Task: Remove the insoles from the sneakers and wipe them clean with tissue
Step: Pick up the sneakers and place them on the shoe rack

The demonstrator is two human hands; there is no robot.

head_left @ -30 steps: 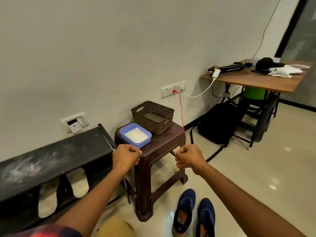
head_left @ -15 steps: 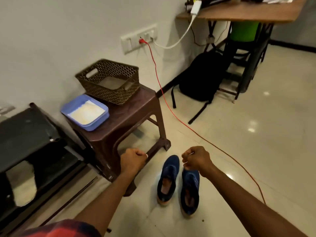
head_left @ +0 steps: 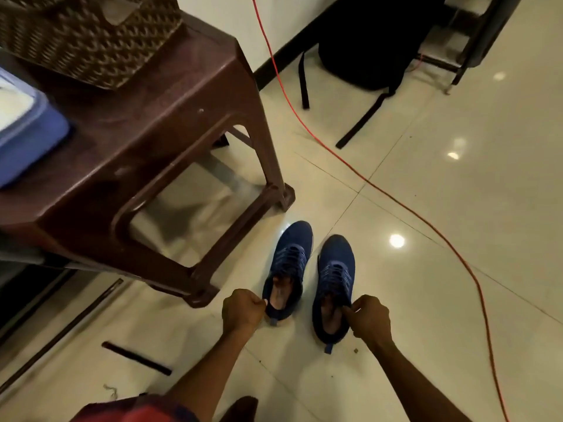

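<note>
While the sneakers (head_left: 336, 260) stand on the floor, lower centre, your left hand (head_left: 243, 310) and right hand (head_left: 370, 318) curl at their heels; grip unclear. Insoles (head_left: 281, 295) lie inside: next, pinch one out.

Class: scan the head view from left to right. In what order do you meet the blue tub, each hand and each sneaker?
blue tub → left hand → left sneaker → right sneaker → right hand
</note>
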